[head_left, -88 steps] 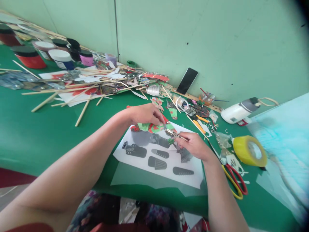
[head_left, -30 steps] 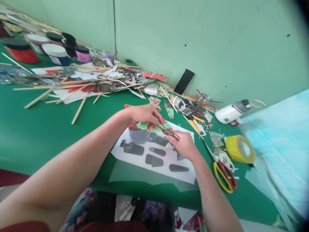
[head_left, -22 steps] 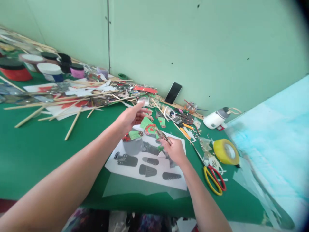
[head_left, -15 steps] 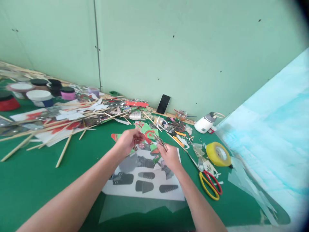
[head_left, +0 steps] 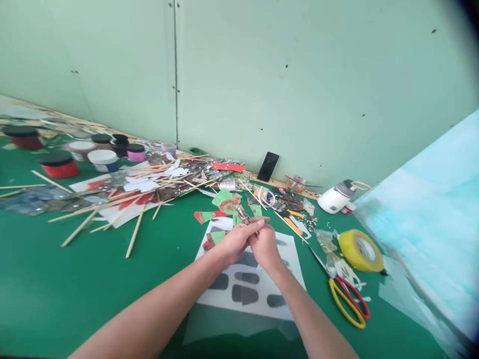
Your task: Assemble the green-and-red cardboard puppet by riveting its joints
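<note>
Both my hands come together above a printed white sheet (head_left: 262,308) with dark shoe-sole-like shapes. My right hand (head_left: 266,245) is closed around silver metal pliers (head_left: 244,213), whose head points away from me. Pressed against it, my left hand (head_left: 236,243) also wraps the handles, its fingers over the right hand's. The pliers' jaws lie over a green and red cut piece (head_left: 226,200); whether they grip it I cannot tell. Another red and green piece (head_left: 209,216) lies to the left on the table, and a further one (head_left: 210,241) is beside my left hand.
Scissors (head_left: 348,299) and yellow tape (head_left: 361,249) lie at the right. A phone (head_left: 268,166) leans on the wall, with a white bottle (head_left: 334,198) further right. Thin wooden sticks (head_left: 135,234), paint jars (head_left: 103,160) and scraps fill the left and back of the green table.
My left hand has moved right from the cut pieces onto the pliers, meeting my right hand. The whole view has shifted, so the table's things sit further right.
</note>
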Motion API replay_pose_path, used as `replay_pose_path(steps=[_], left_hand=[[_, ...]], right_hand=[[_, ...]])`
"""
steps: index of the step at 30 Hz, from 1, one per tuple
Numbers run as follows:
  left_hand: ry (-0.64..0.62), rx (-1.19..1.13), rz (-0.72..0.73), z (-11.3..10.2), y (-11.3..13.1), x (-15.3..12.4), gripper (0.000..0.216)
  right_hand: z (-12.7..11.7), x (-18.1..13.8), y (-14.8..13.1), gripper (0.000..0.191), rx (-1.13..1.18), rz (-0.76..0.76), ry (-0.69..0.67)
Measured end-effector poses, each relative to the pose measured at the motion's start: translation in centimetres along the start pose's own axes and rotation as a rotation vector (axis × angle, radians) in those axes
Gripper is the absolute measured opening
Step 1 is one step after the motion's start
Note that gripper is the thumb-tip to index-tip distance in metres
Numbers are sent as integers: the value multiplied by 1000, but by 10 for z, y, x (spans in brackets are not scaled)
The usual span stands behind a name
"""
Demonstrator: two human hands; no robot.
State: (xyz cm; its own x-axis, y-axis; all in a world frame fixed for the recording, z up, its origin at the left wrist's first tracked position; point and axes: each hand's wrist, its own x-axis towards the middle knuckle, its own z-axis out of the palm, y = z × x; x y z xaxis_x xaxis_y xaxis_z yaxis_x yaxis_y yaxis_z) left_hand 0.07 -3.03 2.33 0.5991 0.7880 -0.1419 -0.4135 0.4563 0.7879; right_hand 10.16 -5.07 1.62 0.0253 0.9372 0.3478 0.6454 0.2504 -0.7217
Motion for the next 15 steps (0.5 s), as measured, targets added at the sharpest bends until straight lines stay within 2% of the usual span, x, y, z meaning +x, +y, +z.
replay_pose_path(steps=[4, 9, 15], left_hand=[[36, 11, 19, -3, -2, 3, 36], [53, 83, 41, -1, -7, 5, 35], [63, 131, 62, 4, -8, 3, 34]], right_hand=[[6, 1, 7, 28, 39, 90, -25], [0, -2, 13, 25, 189, 120, -68], [-1, -3, 17, 29, 306, 318, -137]])
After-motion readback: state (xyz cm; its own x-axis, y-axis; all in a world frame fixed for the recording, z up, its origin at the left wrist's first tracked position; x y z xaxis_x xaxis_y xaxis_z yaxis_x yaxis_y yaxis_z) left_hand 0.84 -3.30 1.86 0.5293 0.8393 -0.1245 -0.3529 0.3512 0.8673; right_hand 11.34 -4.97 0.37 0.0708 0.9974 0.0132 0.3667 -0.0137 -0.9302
